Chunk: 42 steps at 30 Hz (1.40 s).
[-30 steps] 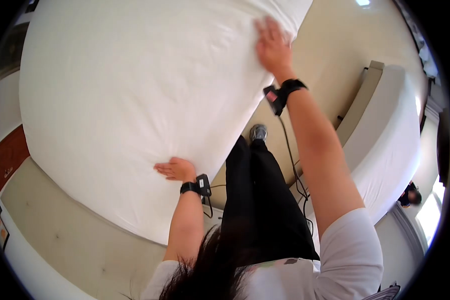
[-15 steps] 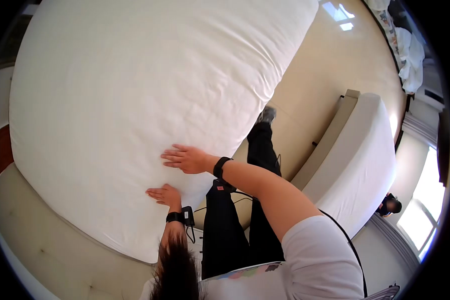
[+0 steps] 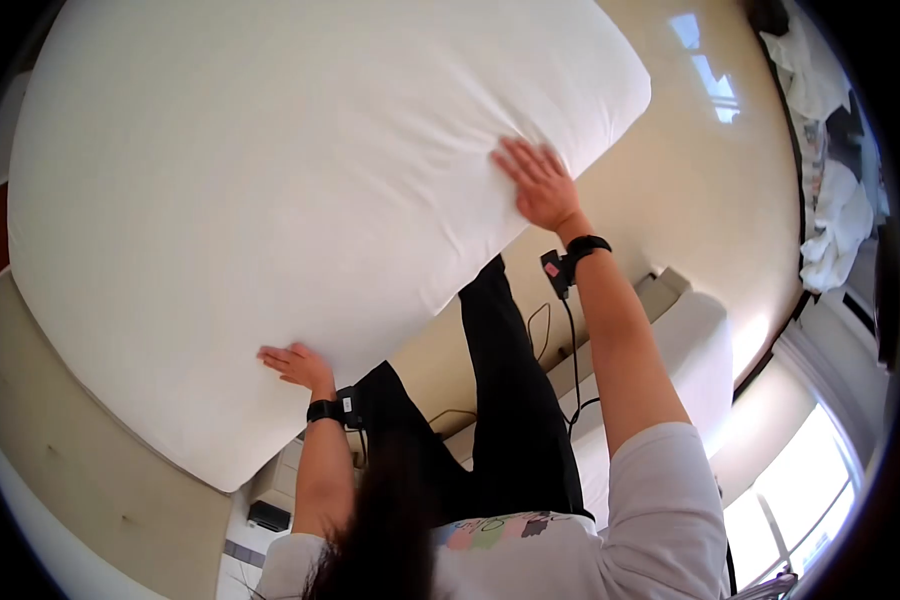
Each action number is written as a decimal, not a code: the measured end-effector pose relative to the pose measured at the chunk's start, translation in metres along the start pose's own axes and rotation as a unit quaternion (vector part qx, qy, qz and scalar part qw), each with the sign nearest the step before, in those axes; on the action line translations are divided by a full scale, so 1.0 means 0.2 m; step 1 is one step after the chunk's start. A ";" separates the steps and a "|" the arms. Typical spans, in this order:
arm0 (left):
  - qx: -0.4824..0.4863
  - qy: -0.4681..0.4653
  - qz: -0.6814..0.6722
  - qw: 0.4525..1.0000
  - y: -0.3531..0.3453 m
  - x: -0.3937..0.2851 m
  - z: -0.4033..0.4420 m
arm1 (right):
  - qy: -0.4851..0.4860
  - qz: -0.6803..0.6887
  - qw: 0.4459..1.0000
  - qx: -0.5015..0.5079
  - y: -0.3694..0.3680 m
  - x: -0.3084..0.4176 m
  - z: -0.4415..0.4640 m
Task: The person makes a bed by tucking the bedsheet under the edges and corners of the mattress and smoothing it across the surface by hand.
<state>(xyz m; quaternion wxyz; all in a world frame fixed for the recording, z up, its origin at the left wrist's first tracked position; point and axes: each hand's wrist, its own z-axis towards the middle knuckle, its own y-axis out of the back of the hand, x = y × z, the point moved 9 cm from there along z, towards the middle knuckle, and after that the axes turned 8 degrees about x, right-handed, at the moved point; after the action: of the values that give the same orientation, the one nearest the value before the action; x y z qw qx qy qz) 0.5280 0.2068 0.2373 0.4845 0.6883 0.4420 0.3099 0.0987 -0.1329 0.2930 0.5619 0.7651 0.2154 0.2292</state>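
A white fitted sheet (image 3: 250, 180) covers the mattress in front of me, mostly smooth, with creases running toward its right edge. My left hand (image 3: 298, 366) lies on the sheet near the lower edge, fingers stretched out and holding nothing. Farther up, by the right edge, my right hand (image 3: 539, 187) is on the creased part with its fingers spread; it is slightly blurred. Each wrist carries a black band with a small box and a cable.
The padded headboard (image 3: 100, 440) borders the bed at left. Behind my legs stands a second bed (image 3: 695, 350) with a white cover. White cloth (image 3: 836, 225) is heaped at the far right, beyond the tiled floor (image 3: 685, 190). A window (image 3: 795, 500) is at lower right.
My right hand has slid up and to the right, from the middle of the sheet to its creased edge. My left hand has shifted slightly left. My view has turned, and the creases look fewer.
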 end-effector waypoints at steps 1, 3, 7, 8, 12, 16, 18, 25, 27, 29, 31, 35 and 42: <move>-0.008 -0.003 0.015 1.000 0.06 -0.25 -0.06 | -0.028 0.007 0.999 -0.026 0.09 -0.26 0.06; -0.022 -0.029 0.017 0.999 0.18 -0.70 -0.18 | -0.151 -0.045 0.984 -0.080 0.24 -0.74 0.09; -0.009 -0.198 -0.001 0.980 0.13 -1.49 -0.55 | -0.300 0.234 0.921 -0.088 0.09 -1.65 0.03; 0.028 -0.258 -0.011 0.966 0.12 -1.68 -0.68 | -0.353 0.331 0.875 -0.026 0.03 -1.79 0.01; 0.317 -0.626 -0.090 0.707 0.14 -2.25 -1.26 | -0.368 0.518 0.768 0.081 0.06 -1.76 0.11; 0.669 -0.459 -0.058 0.582 -0.40 -2.03 -1.82 | -0.464 0.598 0.651 0.058 0.02 -1.70 -0.01; 0.686 -0.414 -0.170 0.574 -0.58 -2.03 -1.95 | -0.484 0.635 0.601 0.031 -0.16 -1.87 -0.09; 0.354 0.239 -0.800 0.422 -0.71 -1.28 -1.36 | -0.547 0.637 0.542 -0.038 -0.13 -1.74 -0.14; 0.380 0.227 -0.781 0.442 -0.71 -1.22 -1.34 | -0.518 0.651 0.554 -0.036 -0.19 -1.79 -0.17; 0.396 0.190 -0.769 0.465 -0.68 -1.25 -1.36 | -0.483 0.679 0.553 -0.018 -0.41 -2.06 -0.18; 0.418 0.146 -0.744 0.501 -0.70 -1.32 -1.40 | -0.455 0.693 0.558 0.036 -0.54 -2.18 -0.13; 0.315 0.137 -0.731 0.589 -0.70 -1.47 -1.39 | -0.134 0.136 0.969 0.154 -0.32 -2.15 0.08; 0.139 0.183 -0.662 0.714 -1.05 -1.35 -1.19 | -0.151 -0.007 0.949 0.276 -0.30 -2.05 0.18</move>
<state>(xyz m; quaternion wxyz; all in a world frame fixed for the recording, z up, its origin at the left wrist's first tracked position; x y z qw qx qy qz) 0.1467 0.0839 0.1200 0.3746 0.2093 0.9026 -0.0353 -0.2122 -0.3847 0.1807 0.3559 0.9146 0.1882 0.0383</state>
